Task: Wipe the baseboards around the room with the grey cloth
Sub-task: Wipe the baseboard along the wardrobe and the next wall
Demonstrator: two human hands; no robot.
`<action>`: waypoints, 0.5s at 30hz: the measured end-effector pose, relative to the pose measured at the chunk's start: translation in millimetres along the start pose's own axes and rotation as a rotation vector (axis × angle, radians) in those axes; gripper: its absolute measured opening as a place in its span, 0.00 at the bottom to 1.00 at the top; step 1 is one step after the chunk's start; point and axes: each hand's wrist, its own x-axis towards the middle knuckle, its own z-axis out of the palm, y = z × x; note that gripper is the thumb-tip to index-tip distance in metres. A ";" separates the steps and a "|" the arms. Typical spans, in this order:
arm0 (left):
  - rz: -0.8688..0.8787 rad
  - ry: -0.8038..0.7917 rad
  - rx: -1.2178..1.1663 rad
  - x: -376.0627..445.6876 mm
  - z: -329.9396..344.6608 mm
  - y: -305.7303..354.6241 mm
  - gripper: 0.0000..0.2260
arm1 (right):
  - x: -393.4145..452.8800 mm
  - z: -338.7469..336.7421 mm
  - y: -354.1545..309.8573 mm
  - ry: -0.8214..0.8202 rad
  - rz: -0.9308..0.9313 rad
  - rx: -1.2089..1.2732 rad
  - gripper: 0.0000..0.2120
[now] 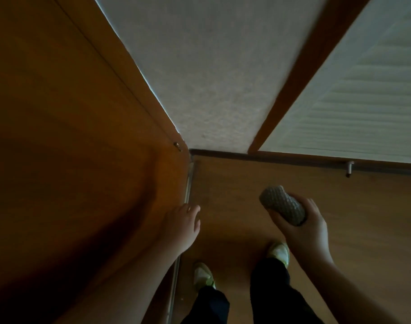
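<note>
Brown floor [293,183] meets the baseboard [270,157] at the corner; your right hand [302,225] curls around the rolled cloth [281,205], left hand [183,225] loose-fingered, wiping apparently not underway here.

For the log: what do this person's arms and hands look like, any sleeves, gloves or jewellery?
Both forearms are bare up to the frame edge, with no sleeves in view. The left hand and right hand wear no gloves; no rings, watch or bracelets show. The dim, soft frame could hide small details.
</note>
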 end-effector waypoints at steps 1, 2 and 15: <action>0.002 -0.003 0.014 12.8 14.0 -6.0 0.19 | 9.3 15.4 13.6 -0.005 0.000 -0.011 0.22; -0.003 -0.013 0.030 25.6 30.0 -11.4 0.20 | 20.8 31.5 28.8 -0.010 0.002 -0.014 0.22; 0.053 -0.135 0.209 179.1 216.1 -76.6 0.42 | 160.3 196.5 204.2 0.043 0.046 0.004 0.24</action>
